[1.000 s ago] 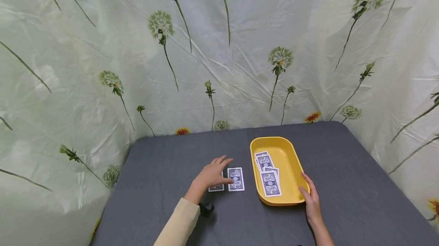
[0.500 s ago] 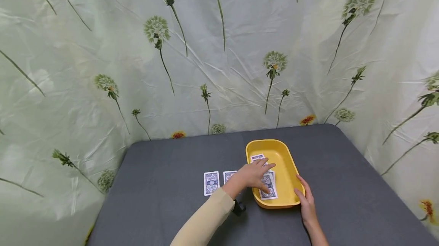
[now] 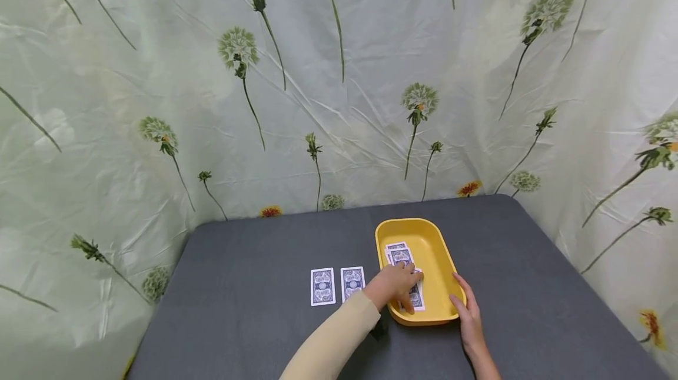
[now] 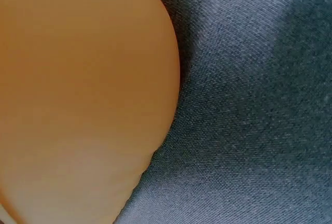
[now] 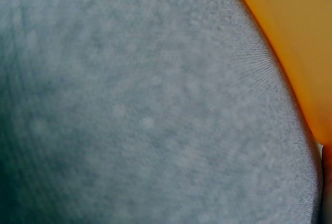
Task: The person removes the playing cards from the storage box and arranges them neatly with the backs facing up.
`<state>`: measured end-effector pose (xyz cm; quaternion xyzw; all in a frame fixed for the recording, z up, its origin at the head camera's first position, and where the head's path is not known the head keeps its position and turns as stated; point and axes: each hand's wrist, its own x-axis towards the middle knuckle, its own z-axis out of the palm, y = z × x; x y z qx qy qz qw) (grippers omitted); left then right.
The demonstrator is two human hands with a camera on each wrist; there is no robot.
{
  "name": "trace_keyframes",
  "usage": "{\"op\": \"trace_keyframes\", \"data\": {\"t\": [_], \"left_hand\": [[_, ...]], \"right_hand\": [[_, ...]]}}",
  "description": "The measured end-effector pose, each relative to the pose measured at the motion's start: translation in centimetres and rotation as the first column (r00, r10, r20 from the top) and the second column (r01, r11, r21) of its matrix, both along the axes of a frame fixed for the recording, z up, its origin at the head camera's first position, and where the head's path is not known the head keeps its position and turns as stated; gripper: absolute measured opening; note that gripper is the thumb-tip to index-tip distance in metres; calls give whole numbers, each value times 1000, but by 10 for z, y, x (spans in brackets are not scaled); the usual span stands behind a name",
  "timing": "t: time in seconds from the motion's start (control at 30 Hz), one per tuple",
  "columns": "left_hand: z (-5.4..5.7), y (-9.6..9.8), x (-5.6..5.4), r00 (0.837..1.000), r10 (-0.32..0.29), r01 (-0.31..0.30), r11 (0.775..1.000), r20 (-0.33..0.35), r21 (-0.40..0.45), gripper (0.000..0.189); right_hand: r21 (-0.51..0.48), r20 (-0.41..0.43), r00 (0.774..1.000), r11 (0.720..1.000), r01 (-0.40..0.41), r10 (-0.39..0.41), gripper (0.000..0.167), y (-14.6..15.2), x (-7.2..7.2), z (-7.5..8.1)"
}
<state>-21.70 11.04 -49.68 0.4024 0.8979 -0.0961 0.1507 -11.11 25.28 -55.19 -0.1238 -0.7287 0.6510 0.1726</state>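
My left hand (image 3: 396,285) reaches over the near left part of a yellow tray (image 3: 441,271), its thumb and fingers spread across a blue-backed playing card (image 3: 417,297). That card lies flat on other cards, partly covered by the hand. My right hand (image 3: 469,309) grips the tray's right rim, thumb inside and fingers outside. More face-down playing cards (image 3: 401,256) lie overlapped farther back in the tray. On the table to its left lie two more, a left card (image 3: 322,286) and a right card (image 3: 352,281). The right wrist view catches the tray (image 5: 295,32) at its edge.
A dark grey cloth covers the table (image 3: 254,286). Behind it hangs a pale curtain (image 3: 286,109) printed with dandelions. In the left wrist view, a smooth orange-tan surface fills the left side; I cannot tell what it is.
My left hand has moved right, from above the two table cards to over the tray, and then down to the card there. My right hand keeps its hold on the rim.
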Motion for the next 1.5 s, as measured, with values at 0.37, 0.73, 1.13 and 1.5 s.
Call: {"op": "trace_keyframes", "data": {"t": [0.37, 0.73, 1.13, 1.5], "left_hand": [[3, -1, 2, 999, -20, 17, 998, 42, 65, 64], [6, 2, 5, 995, 86, -90, 993, 58, 73, 69], [6, 3, 7, 995, 92, -93, 995, 36, 32, 70], [6, 3, 6, 995, 104, -104, 994, 2, 27, 70]], "right_hand": [[-3, 43, 999, 1000, -10, 10, 45, 1, -2, 2], [-29, 125, 992, 999, -19, 22, 50, 0, -3, 5], [-27, 135, 991, 999, 17, -13, 47, -3, 1, 4], [-34, 114, 993, 999, 8, -4, 45, -3, 1, 4]]}}
